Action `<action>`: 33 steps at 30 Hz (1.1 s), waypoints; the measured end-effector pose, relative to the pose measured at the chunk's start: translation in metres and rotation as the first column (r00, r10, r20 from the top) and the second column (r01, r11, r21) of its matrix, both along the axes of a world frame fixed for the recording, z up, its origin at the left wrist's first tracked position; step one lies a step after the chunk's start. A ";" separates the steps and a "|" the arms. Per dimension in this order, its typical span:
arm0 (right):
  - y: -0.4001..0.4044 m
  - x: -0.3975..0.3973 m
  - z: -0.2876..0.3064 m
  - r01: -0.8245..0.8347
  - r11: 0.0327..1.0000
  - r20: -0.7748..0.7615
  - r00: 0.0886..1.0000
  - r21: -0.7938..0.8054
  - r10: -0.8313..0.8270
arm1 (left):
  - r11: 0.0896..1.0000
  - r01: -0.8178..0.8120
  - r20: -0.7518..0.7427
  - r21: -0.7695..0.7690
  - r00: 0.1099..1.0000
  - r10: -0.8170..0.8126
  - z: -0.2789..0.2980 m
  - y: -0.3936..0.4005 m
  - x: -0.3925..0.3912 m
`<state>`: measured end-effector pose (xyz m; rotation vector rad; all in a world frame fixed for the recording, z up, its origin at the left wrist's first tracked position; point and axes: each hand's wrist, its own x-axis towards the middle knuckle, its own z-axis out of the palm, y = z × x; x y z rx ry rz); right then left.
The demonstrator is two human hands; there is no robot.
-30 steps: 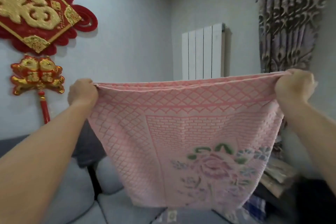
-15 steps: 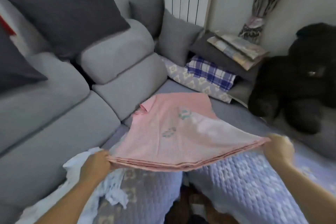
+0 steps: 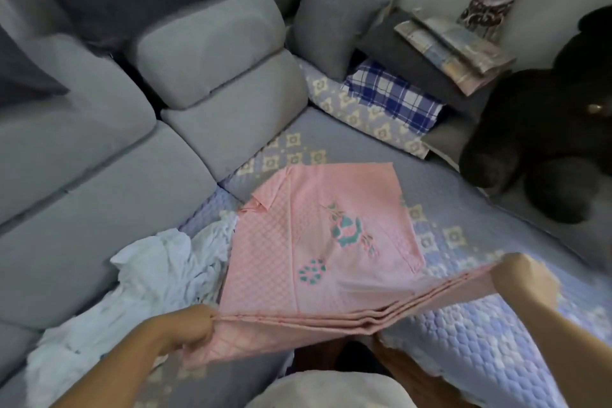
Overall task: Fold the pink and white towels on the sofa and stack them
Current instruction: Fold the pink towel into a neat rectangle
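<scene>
Pink towel (image 3: 331,242) spread across sofa, near corners clamped in left grip (image 3: 190,325), right grip (image 3: 520,281).

The pink towel (image 3: 318,242) covers the near edge of the white towel (image 3: 149,278) beside it and the sofa's quilt beneath, its own gathered corners vanish inside the left hand (image 3: 188,328) and right hand (image 3: 523,278), and both forearms run off the bottom edge.

I count 1 pink towel (image 3: 331,242), 1 white towel (image 3: 159,278), my 2 hands: left (image 3: 190,328) & right (image 3: 523,281). Approx 4 gray cushions, 1 plaid cloth (image 3: 394,93), 1 black plush toy (image 3: 543,129).
</scene>
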<state>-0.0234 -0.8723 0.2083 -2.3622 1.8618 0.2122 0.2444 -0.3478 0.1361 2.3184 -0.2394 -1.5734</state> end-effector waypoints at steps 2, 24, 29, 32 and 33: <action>-0.018 0.019 0.011 -0.024 0.998 -0.038 0.999 -0.054 0.022 | 0.977 -0.210 -0.129 0.027 0.969 0.211 0.001 -0.015 0.007; -0.155 0.376 -0.298 -0.629 0.701 -0.140 0.702 0.337 0.698 | 0.903 -0.027 0.399 0.429 0.902 -0.163 -0.231 -0.273 0.236; -0.108 0.406 -0.358 -0.716 0.586 0.043 0.647 0.379 0.762 | 0.719 -0.690 0.378 0.077 0.688 0.619 -0.282 -0.293 0.307; -0.095 0.413 -0.377 -0.655 0.670 0.004 0.716 0.348 0.698 | 0.432 -0.901 0.110 0.027 0.433 0.895 -0.315 -0.287 0.332; -0.091 0.415 -0.381 -0.636 0.697 0.005 0.740 0.332 0.673 | 0.350 -0.935 0.015 0.052 0.351 0.936 -0.324 -0.287 0.333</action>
